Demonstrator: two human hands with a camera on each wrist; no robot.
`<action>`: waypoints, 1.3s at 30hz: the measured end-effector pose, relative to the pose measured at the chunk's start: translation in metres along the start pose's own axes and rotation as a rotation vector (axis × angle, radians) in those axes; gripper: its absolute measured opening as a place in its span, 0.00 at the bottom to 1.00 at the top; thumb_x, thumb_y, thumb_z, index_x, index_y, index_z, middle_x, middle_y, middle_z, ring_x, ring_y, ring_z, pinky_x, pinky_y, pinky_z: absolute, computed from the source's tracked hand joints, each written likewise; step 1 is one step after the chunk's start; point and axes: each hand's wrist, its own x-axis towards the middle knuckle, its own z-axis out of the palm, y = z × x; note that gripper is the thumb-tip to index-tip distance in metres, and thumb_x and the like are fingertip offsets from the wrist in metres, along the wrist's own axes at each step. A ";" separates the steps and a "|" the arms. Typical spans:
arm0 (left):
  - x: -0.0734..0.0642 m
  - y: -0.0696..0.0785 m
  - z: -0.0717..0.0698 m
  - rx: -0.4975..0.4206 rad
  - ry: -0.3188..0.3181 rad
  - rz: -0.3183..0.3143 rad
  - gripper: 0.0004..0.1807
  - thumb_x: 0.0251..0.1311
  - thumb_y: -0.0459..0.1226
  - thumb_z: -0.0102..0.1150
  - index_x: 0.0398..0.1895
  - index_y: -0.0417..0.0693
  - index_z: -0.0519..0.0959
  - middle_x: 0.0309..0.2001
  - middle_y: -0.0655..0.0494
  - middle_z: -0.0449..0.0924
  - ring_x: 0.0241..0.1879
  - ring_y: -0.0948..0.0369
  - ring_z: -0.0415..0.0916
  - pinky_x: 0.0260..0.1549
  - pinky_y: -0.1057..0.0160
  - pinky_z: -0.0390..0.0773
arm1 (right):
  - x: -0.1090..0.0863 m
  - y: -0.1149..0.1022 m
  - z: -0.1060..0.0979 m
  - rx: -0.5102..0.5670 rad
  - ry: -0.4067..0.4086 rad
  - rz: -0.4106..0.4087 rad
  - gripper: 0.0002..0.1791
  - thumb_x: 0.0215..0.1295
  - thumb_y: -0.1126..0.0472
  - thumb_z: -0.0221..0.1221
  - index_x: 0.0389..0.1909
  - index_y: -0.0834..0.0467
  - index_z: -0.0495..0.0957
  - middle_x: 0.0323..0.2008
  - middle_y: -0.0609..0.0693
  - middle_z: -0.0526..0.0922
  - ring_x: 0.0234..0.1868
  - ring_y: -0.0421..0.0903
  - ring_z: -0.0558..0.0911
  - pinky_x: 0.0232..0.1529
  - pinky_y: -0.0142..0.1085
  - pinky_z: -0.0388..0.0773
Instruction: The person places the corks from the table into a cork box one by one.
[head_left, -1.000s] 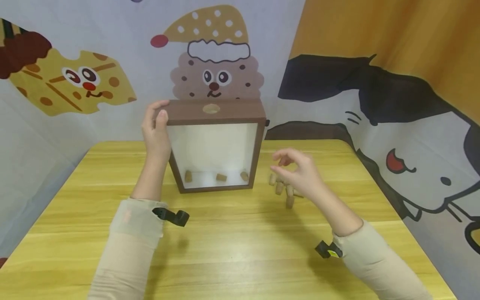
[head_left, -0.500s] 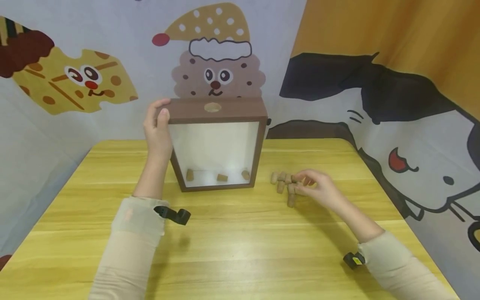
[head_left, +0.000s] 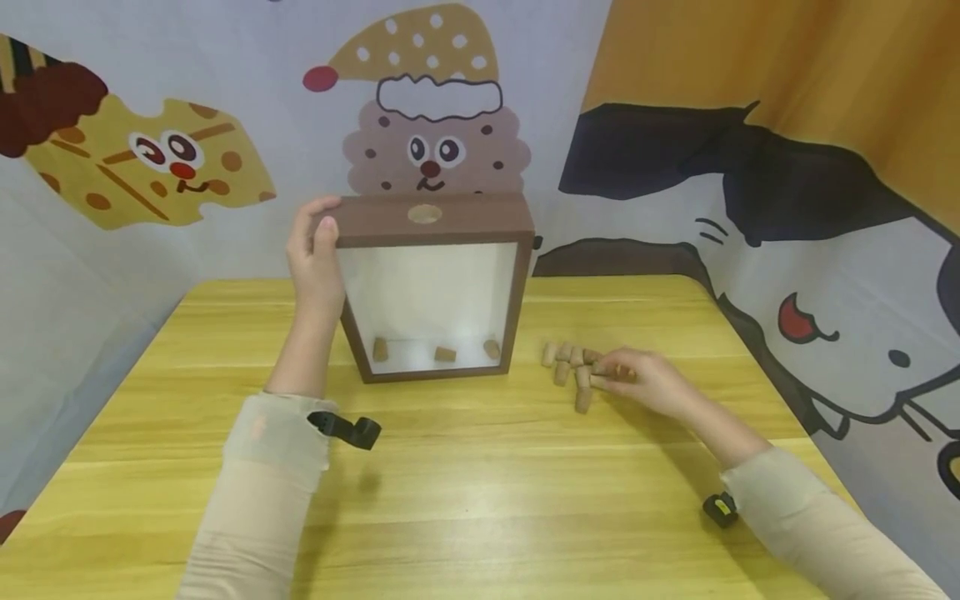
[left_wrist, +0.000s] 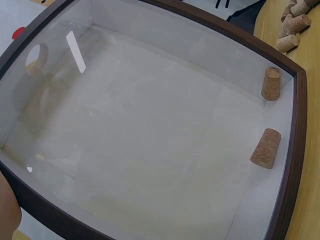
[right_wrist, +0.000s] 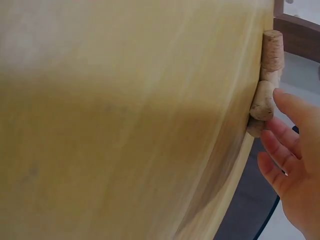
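Gripping a brown-framed box (head_left: 480,217) by its upper corner, a person's left hand (head_left: 315,271) holds it upright on a wood-grain surface (head_left: 450,483), fingers (head_left: 308,215) bent over the top and thumb (head_left: 326,235) against the front edge. The right hand (head_left: 647,385) is at a huddle of loose corks (head_left: 561,373) to the right of the box and apart from it. The step in hand looks to be picking up a single cork.

Seen from the right wrist, that hand's thumb and forefinger (right_wrist: 285,134) sit apart beside one cork (right_wrist: 262,104), the other fingers loosely bent; whether they pinch it cannot be told. The next move would seem to call for a narrow grip and a lift clear of the neighbours, several of which touch and could be knocked.

Three more corks (head_left: 445,355) rest inside the box, behind its front pane, below a round hole (head_left: 425,214) in the top. Beyond the surface hangs a cartoon-printed cloth (head_left: 435,158); a small black device (head_left: 365,433) sits at the left wrist.
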 end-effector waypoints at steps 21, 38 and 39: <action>-0.002 0.000 0.001 -0.007 -0.010 -0.013 0.23 0.61 0.45 0.42 0.52 0.40 0.76 0.57 0.49 0.74 0.60 0.59 0.63 0.58 0.59 0.56 | -0.008 0.003 0.007 -0.121 0.029 -0.130 0.18 0.56 0.66 0.65 0.49 0.58 0.81 0.38 0.46 0.80 0.35 0.40 0.78 0.36 0.36 0.77; -0.001 0.002 -0.001 0.019 -0.012 -0.031 0.23 0.62 0.44 0.42 0.53 0.40 0.75 0.57 0.50 0.73 0.61 0.59 0.63 0.59 0.58 0.56 | 0.010 -0.060 -0.008 0.041 0.280 -0.262 0.20 0.56 0.72 0.63 0.52 0.61 0.79 0.35 0.41 0.77 0.38 0.40 0.76 0.41 0.39 0.77; -0.001 0.002 -0.001 0.019 -0.012 -0.031 0.23 0.62 0.44 0.42 0.53 0.40 0.75 0.58 0.49 0.73 0.61 0.59 0.63 0.59 0.58 0.56 | 0.012 -0.064 -0.009 0.044 0.293 -0.280 0.20 0.56 0.72 0.63 0.52 0.61 0.79 0.34 0.42 0.77 0.38 0.41 0.76 0.41 0.37 0.76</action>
